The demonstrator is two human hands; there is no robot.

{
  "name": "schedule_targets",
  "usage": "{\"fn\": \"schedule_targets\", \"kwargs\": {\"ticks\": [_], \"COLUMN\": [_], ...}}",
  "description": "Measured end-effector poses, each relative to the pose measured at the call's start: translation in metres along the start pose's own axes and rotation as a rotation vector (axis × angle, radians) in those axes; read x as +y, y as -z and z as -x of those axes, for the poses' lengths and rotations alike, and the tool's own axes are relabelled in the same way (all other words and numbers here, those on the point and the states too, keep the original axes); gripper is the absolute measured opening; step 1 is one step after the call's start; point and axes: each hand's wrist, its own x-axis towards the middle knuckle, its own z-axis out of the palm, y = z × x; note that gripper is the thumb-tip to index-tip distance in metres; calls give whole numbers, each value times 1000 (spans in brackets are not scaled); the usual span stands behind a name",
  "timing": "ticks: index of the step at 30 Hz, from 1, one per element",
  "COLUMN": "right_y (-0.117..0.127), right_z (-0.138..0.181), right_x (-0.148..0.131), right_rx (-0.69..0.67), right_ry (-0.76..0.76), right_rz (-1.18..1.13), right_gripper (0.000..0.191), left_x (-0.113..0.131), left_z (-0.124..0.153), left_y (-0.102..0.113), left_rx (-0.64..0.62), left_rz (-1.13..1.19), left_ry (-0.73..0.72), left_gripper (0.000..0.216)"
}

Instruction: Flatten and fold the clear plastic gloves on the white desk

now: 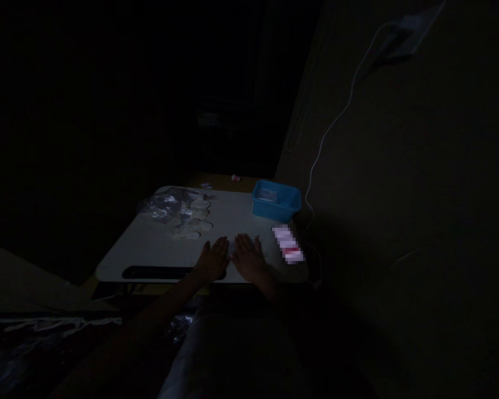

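My left hand (213, 261) lies flat near the front edge of a small white table (153, 244), fingers stretched out and pointing away from me. Beside it my right hand (248, 258) is also flat, palm down, thumb and fingers apart. Between and under the hands shows a bit of clear, shiny plastic (232, 246); most of it is hidden. To the left, several pale, flat, elongated pieces (191, 226) lie in a row; the dim light hides their kind. A crumpled clear plastic bag (164, 205) lies against them.
A blue plastic basket (276, 210) with a clear packet (267, 194) inside stands at the back right. A lit phone (288, 244), its screen blurred, lies at the right edge. A white cable (330, 124) runs down the wall. A dark slot (158, 272) lines the table's front.
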Motion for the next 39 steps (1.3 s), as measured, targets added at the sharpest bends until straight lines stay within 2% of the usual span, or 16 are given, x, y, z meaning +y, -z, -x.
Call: {"fn": "schedule_targets", "kwargs": {"ticks": [4, 14, 19, 24, 28, 31, 34, 39], "right_y": [-6, -9, -6, 2, 0, -5, -8, -7], "right_z": [3, 18, 19, 13, 9, 7, 8, 15], "right_x": [1, 52, 67, 53, 24, 11, 13, 40], "right_rx": [-52, -11, 7, 24, 0, -35, -65, -51], "right_ry": [25, -83, -156, -194, -36, 22, 14, -45], "right_rz": [-1, 63, 98, 84, 31, 16, 33, 80], "right_gripper": [55, 50, 48, 48, 49, 50, 50, 49], "left_x": [-2, 3, 1, 0, 0, 1, 1, 2], "left_z": [0, 1, 1, 0, 0, 1, 1, 1], "left_y": [-4, 6, 5, 0, 0, 1, 2, 2], "left_rx": [24, -5, -12, 0, 32, 35, 36, 50], "left_rz": [-5, -65, -55, -46, -47, -35, -27, -31], "left_ry": [-18, -4, -6, -5, -11, -7, -14, -15], "left_gripper": [51, 50, 49, 50, 48, 48, 49, 49]}}
